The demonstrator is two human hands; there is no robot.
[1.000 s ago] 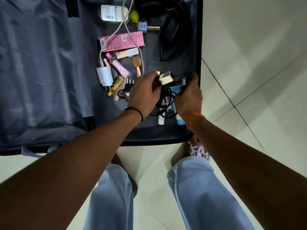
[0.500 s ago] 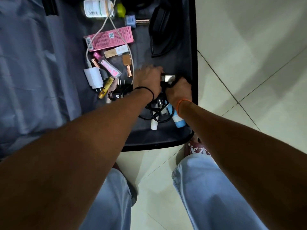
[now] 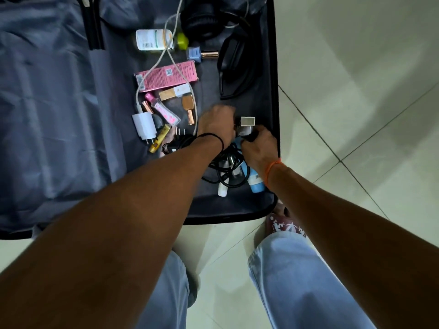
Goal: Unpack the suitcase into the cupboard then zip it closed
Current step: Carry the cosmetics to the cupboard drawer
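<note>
pale floor tiles (image 3: 356, 67) fill the right side and the near edge, and on them lies the open suitcase (image 3: 275, 91), its grey lining spread wide to the left. most of its load is still inside: black headphones (image 3: 202, 17) at the far edge, a dark pouch (image 3: 234, 67) along the right wall, a white bottle (image 3: 152, 39) with a green cap, a pink box (image 3: 166, 76) near the middle, a white charger (image 3: 143, 124) with its cable looping up, and small tubes and bottles around them.

compared with a second ago, both hands have dropped lower into the near right corner of the suitcase. the left hand (image 3: 217, 125) is curled over something dark beside a small silver box (image 3: 247, 122), but what its fingers hold is hidden. the right hand (image 3: 259, 146) grips a small dark item just below that box, over the tangle of black cable (image 3: 225, 167) and a blue tube (image 3: 256, 184).

i judge the person is gathering this corner's clutter into one handful; the unpacking is early, the cupboard is out of view, and zipping is far off.
</note>
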